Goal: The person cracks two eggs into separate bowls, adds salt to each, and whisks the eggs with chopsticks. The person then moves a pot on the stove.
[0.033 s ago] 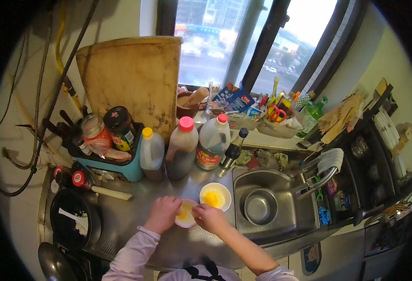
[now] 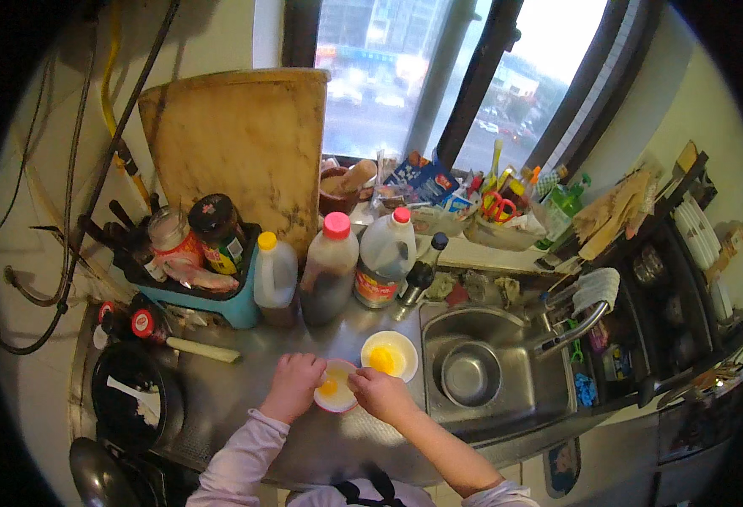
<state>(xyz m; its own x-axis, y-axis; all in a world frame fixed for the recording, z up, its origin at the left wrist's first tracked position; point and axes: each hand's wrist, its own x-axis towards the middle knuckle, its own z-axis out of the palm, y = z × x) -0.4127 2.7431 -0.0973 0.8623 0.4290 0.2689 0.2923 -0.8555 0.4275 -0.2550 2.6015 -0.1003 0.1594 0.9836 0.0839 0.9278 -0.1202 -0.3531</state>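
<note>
Small bowl [image 2: 336,411], pink-rimmed, is set on the steel counter [image 2: 291,448], between the two hands, just in front of the body. A yolk [image 2: 328,388] is seen at its left side, in clear egg white.

Left hand [image 2: 297,386]: fingers curled, thumb side turned inward, placed at the bowl's left rim. Whether the rim or anything else is gripped can't be told; the fingertips are partly hidden.

Right hand [image 2: 380,395]: fingers bunched and bent, tips brought close together at the bowl's right rim. Anything pinched there can't be made out. Both forearms are reached in from the lower edge, long sleeve on the left, sleeve pushed up on the right.

White bowl [image 2: 407,349] is placed just beyond the right hand, near the sink edge; more yolk is held in it. Contact between the two bowls can't be confirmed.

Behind, in a row: yellow-capped jug [image 2: 275,277], red-capped bottle [image 2: 329,269] with dark liquid, clear jug [image 2: 386,251] with a red cap, dark bottle [image 2: 422,270]. All upright.

Right: sink [image 2: 519,401], with a metal pot [image 2: 471,374] set inside. Left: blue bin [image 2: 240,300] packed with jars; black pan [image 2: 130,359] with a white piece laid in it. Wooden board [image 2: 236,152] is stood upright behind the bin.
</note>
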